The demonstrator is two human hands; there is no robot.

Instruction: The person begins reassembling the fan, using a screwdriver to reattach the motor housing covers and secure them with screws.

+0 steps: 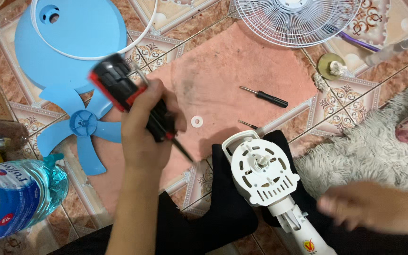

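**Fan teardown on the tiled floor: screwdriver up, motor housing waiting**

Patterned floor tiles (pixel 341 111), pink cloth (pixel 242 75) spread over them as the work mat. Parts all around: blue fan blade (pixel 83 125) and blue cover (pixel 67 42) upper left, white wire grille (pixel 298 19) top centre, water bottle (pixel 15 198) lower left, fluffy grey rug (pixel 378 151) on the right.

Left hand (pixel 142 137) is closed around a black-and-red screwdriver (pixel 133 101), handle up and left, tip slanting down-right. Tip sits just off the upper-left edge of the white motor housing (pixel 263 172), near but not touching. Housing lies face-up on black fabric (pixel 223 203), stand neck running toward the lower right.

Right hand (pixel 355 208) is blurred, so I cannot tell whether it's open or closed. It's beside the neck, holding nothing I can make out.

Judgement on doing this well: brace the neck first, since soft fabric will let the housing rock. Bring the shaft closer to upright before seating the tip; at this slant it'll cam out and chew the plastic. Seat, press, then turn.

Loose bits on the cloth: small white washer (pixel 196 121) just right of the left hand, a black-handled small screwdriver (pixel 265 97) further right, another thin tool (pixel 249 124) right above the housing. Keep removed screws with the washer.
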